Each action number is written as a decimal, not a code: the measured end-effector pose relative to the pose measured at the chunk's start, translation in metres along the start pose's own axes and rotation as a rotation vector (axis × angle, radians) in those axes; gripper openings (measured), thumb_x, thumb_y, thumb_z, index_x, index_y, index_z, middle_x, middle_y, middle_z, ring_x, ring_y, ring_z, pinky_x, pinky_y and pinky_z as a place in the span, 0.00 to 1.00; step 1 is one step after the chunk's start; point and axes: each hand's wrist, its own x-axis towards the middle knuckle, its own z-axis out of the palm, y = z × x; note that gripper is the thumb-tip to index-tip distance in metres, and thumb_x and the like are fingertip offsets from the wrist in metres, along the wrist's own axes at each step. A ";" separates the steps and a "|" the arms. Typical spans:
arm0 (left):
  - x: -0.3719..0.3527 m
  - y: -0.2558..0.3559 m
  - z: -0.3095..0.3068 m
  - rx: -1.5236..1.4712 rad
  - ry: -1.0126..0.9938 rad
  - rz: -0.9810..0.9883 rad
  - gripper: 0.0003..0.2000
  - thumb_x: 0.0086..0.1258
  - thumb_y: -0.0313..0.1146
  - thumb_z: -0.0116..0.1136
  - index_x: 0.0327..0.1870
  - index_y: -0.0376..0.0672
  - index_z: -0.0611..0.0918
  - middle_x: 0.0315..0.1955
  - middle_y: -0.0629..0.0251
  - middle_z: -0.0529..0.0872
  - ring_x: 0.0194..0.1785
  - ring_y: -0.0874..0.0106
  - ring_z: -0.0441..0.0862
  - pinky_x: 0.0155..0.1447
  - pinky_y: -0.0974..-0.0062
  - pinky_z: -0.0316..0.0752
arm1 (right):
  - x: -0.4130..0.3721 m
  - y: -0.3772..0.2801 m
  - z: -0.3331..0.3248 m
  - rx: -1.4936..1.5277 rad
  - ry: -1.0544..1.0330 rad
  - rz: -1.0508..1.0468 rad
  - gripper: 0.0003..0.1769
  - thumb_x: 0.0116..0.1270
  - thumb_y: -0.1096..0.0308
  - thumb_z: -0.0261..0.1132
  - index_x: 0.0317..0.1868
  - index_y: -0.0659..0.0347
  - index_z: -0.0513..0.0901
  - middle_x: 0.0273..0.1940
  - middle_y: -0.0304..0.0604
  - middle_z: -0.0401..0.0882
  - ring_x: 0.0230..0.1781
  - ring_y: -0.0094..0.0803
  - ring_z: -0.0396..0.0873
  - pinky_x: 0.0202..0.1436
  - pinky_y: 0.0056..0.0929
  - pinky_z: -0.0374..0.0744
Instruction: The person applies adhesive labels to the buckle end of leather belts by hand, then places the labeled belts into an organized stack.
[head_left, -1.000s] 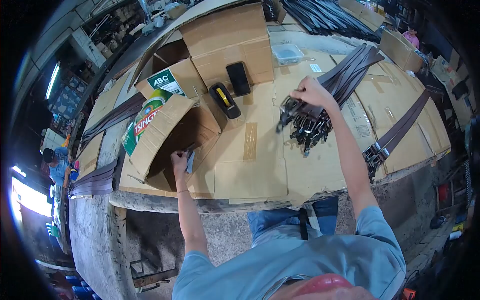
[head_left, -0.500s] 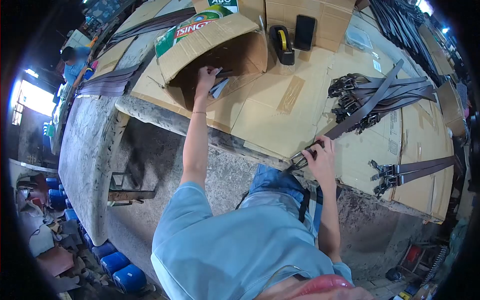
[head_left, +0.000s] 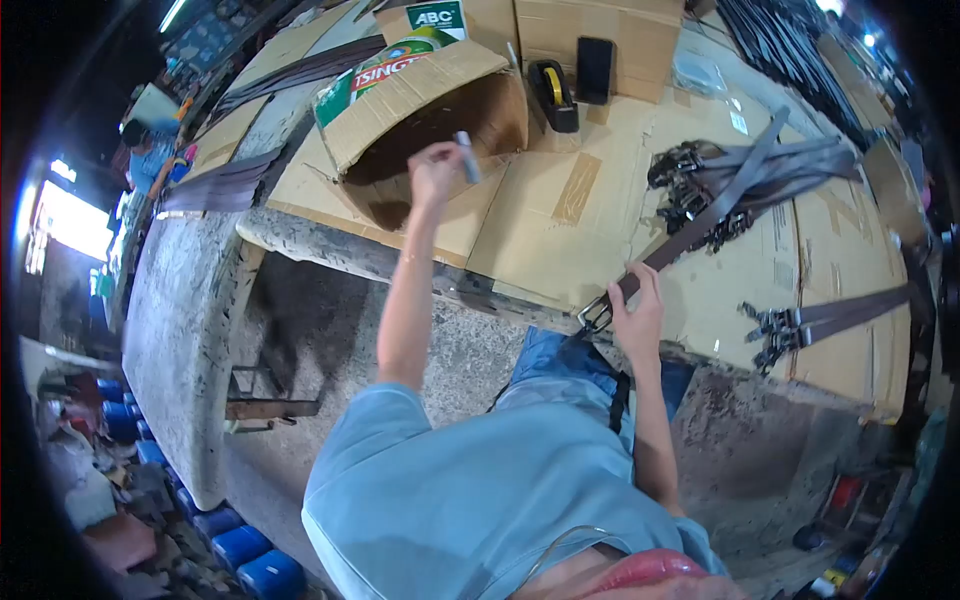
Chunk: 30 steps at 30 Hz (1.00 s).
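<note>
My left hand [head_left: 434, 174] is in front of the open mouth of a cardboard box [head_left: 410, 102], its fingers closed on a small pale strip [head_left: 468, 158]. At the table's front edge, my right hand [head_left: 638, 305] grips a dark belt [head_left: 690, 235] just behind its metal buckle [head_left: 594, 316]. The belt's far end lies across a pile of buckled belts [head_left: 700, 190]. More belts with buckles [head_left: 775, 330] lie to the right of my right hand.
A tape dispenser [head_left: 554, 98] and a black phone [head_left: 594, 70] stand behind the cardboard sheet. Dark straps [head_left: 785, 60] lie at the back right. A co-worker [head_left: 150, 155] is at the far left. Blue containers [head_left: 240, 547] stand on the floor, lower left.
My left hand has moved right and out of the box mouth with the pale strip. My right hand's fingers have shifted off the buckle onto the belt behind it.
</note>
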 end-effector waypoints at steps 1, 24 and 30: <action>-0.033 0.028 0.020 -0.101 -0.117 -0.105 0.02 0.62 0.25 0.62 0.32 0.37 0.83 0.25 0.67 0.84 0.26 0.82 0.76 0.29 0.85 0.70 | 0.000 0.000 0.005 0.163 -0.004 0.068 0.23 0.60 0.70 0.66 0.54 0.70 0.72 0.49 0.50 0.76 0.51 0.43 0.75 0.55 0.35 0.73; -0.220 0.037 0.191 0.144 -0.948 -0.294 0.17 0.52 0.29 0.68 0.43 0.32 0.79 0.34 0.60 0.83 0.38 0.75 0.80 0.41 0.76 0.76 | -0.020 0.064 -0.034 0.890 0.355 0.643 0.11 0.62 0.70 0.66 0.40 0.71 0.81 0.29 0.41 0.80 0.27 0.23 0.77 0.32 0.20 0.75; -0.240 0.023 0.173 -0.251 -0.886 -0.599 0.12 0.61 0.24 0.63 0.45 0.31 0.79 0.34 0.65 0.82 0.38 0.78 0.79 0.39 0.82 0.75 | -0.050 0.066 -0.038 0.680 0.270 0.712 0.08 0.61 0.71 0.66 0.35 0.70 0.81 0.28 0.41 0.81 0.29 0.24 0.79 0.34 0.20 0.75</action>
